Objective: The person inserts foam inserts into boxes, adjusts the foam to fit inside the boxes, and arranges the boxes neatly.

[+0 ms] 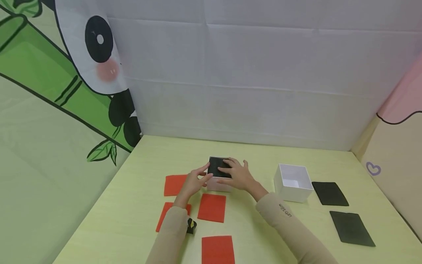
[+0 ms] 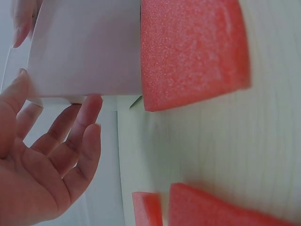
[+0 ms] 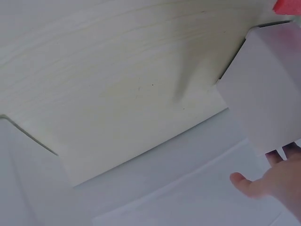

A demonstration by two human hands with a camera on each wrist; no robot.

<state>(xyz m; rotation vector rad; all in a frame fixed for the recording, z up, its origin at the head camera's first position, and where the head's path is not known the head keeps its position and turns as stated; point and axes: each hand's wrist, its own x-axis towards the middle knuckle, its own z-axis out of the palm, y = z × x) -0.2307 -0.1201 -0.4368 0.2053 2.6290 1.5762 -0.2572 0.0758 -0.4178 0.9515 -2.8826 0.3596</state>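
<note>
A white box (image 1: 219, 185) stands near the middle of the table with a black square foam sheet (image 1: 215, 167) at its top opening. My left hand (image 1: 193, 182) is at the box's left side, thumb by the near corner and fingertips against the wall. In the left wrist view, the fingers of that left hand (image 2: 51, 165) are spread and slightly bent. With fingers extended, my right hand (image 1: 240, 176) lies over the sheet's right part and touches it. The right wrist view shows the right thumb standing apart from the box wall (image 3: 263, 89).
A second white box (image 1: 295, 192), open at the top, stands to the right. Beside it lie two black foam sheets (image 1: 330, 193), (image 1: 352, 228). Several red foam sheets (image 1: 211, 208) lie around the left forearm and in front. A white cloth wall (image 1: 247, 80) closes off the back.
</note>
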